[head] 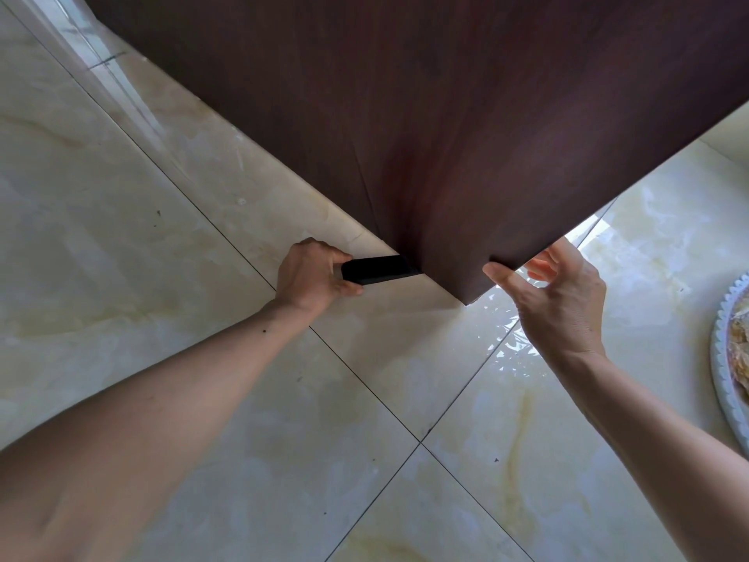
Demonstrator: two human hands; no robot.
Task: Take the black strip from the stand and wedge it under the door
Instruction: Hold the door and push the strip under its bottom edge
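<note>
The floor (162, 277) is glossy cream tile veined with yellow-brown, crossed by thin dark grout lines that meet in a cross below the arms. It mirrors bright light near the door's corner and along a pale strip at upper left. A dark reddish-brown wooden door (466, 115) fills the upper part of the view, its bottom corner pointing down toward the person.

At the far right edge sits a round white tray (719, 358) with a scalloped rim; it holds something pale and tan, too cropped to identify.

The left hand (310, 273) is closed around the near end of the black strip (379, 268), thumb along its lower side and fingers curled over the top. The strip lies low on the tile, and its far end meets the door's bottom edge just left of the corner. The right hand (557, 294) pinches the door's lower edge right of the corner, thumb on the near face, fingers curled behind it.
</note>
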